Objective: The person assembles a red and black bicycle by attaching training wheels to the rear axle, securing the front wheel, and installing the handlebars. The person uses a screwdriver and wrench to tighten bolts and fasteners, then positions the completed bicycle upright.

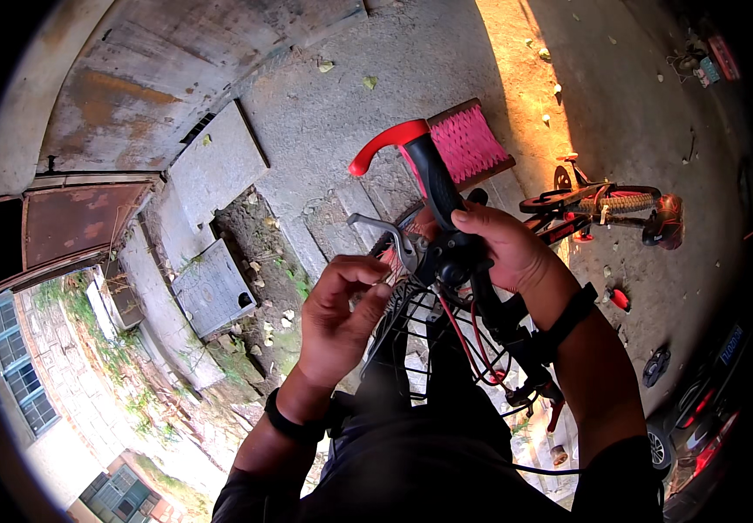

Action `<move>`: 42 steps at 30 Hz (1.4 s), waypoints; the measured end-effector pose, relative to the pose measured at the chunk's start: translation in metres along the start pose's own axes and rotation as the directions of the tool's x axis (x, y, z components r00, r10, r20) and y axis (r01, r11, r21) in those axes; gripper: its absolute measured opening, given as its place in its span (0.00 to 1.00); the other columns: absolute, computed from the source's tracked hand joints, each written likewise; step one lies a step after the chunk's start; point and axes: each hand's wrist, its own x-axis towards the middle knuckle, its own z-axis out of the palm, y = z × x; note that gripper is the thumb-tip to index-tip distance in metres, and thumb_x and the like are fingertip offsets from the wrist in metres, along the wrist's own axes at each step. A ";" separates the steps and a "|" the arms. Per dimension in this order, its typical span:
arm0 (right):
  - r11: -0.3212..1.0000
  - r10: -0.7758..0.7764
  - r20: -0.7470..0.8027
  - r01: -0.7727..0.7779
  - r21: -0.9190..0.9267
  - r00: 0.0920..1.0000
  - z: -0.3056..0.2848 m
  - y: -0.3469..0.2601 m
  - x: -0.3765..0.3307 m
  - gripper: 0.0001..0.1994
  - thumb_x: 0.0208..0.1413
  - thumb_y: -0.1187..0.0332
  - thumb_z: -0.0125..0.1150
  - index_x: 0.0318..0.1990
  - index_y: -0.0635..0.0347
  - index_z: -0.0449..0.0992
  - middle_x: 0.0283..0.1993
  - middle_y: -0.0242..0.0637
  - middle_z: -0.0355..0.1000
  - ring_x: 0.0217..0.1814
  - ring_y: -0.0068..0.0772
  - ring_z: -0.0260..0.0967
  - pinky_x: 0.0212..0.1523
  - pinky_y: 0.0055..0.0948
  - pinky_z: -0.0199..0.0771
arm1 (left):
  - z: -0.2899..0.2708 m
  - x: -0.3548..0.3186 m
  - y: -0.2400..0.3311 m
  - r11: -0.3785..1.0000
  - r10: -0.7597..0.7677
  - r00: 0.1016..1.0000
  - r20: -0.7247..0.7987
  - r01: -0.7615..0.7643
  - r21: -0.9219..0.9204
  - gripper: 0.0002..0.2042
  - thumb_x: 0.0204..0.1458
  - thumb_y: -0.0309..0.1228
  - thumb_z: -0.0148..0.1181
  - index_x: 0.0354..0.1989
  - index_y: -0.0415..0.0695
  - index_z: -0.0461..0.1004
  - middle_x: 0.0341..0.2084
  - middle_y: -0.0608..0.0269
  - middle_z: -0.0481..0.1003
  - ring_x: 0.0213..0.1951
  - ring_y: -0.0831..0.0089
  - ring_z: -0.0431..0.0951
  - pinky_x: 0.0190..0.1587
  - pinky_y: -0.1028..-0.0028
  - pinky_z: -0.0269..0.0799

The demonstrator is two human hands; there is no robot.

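Observation:
A bicycle handlebar with a black grip (pixel 437 179) and a red curved bar end (pixel 394 143) stands in front of me. My right hand (pixel 509 247) is wrapped round the bar below the grip, its thumb on top and its other fingers mostly hidden. Beside it, a silver brake lever (pixel 404 247) juts to the left from a black clamp (pixel 455 260). My left hand (pixel 342 314) is just left of the lever, thumb and forefinger pinched together. Whatever lies between those fingertips is too small to name. Red cables (pixel 474 342) run down from the clamp past a black wire basket.
A pink woven stool (pixel 472 146) stands beyond the grip. To the right, a small bicycle (pixel 607 205) is on the concrete, with a dark car (pixel 699 427) at the lower right. Loose stone slabs (pixel 213 288) lie around a dirt hole at left.

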 end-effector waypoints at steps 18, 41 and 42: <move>0.998 -0.043 -0.014 0.044 0.055 0.999 -0.003 0.004 0.002 0.18 0.63 0.59 0.59 0.55 0.60 0.74 0.43 0.33 0.77 0.45 0.25 0.75 0.47 0.29 0.76 | 0.037 0.051 0.050 0.272 0.359 0.806 0.471 -0.573 0.773 0.12 0.41 0.20 0.69 0.34 0.44 0.75 0.35 0.60 0.74 0.35 0.60 0.75 0.37 0.64 0.71; 0.980 -0.027 0.013 0.024 0.199 1.000 0.000 0.007 0.004 0.14 0.62 0.60 0.62 0.49 0.58 0.74 0.37 0.32 0.77 0.35 0.23 0.76 0.35 0.25 0.78 | 0.043 0.082 0.074 0.198 0.110 0.709 0.697 -0.703 0.683 0.08 0.44 0.23 0.65 0.34 0.45 0.78 0.29 0.63 0.73 0.33 0.62 0.75 0.36 0.63 0.70; 0.980 -0.028 0.015 0.025 0.197 0.999 -0.001 0.007 0.004 0.14 0.62 0.60 0.62 0.49 0.58 0.74 0.37 0.32 0.77 0.35 0.24 0.76 0.35 0.25 0.78 | 0.043 0.082 0.073 0.196 0.109 0.709 0.697 -0.703 0.684 0.08 0.44 0.23 0.64 0.34 0.45 0.78 0.29 0.63 0.73 0.33 0.62 0.75 0.35 0.63 0.70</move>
